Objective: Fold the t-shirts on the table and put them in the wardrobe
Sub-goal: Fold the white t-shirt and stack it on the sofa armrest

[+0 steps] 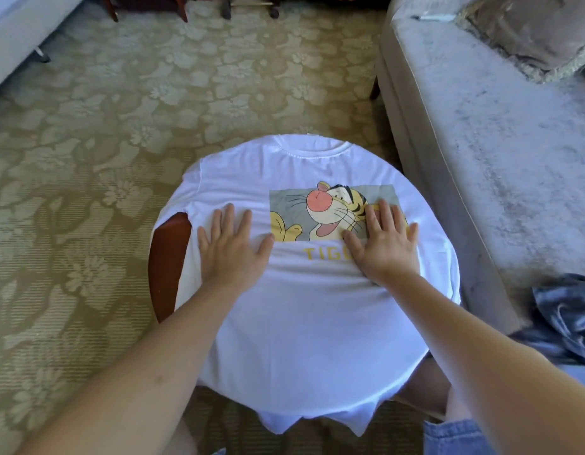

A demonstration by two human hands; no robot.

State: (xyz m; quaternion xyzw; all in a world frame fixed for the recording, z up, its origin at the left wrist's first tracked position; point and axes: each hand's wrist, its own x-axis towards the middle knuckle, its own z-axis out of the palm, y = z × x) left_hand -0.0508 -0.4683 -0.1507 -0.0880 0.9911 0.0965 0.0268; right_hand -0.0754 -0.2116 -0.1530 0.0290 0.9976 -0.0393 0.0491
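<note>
On table point(169, 257), t-shirt point(301, 323) lengthwise, collar point(312, 149) far; left hand point(233, 254) and right hand point(384, 247) flat, fingers point(389, 215) spread.

A home lounge; sofa point(501, 133), patterned carpet point(87, 152).

The light is soft, bright daylight with weak shadows. The white t-shirt point(301, 323) looks almost overexposed. The edges bend and blur slightly

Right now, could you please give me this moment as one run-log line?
stage: flattening, not yet folded | white t-shirt: spread face-up over round table | left hand: flat on shirt | right hand: flat on tiger print
</note>
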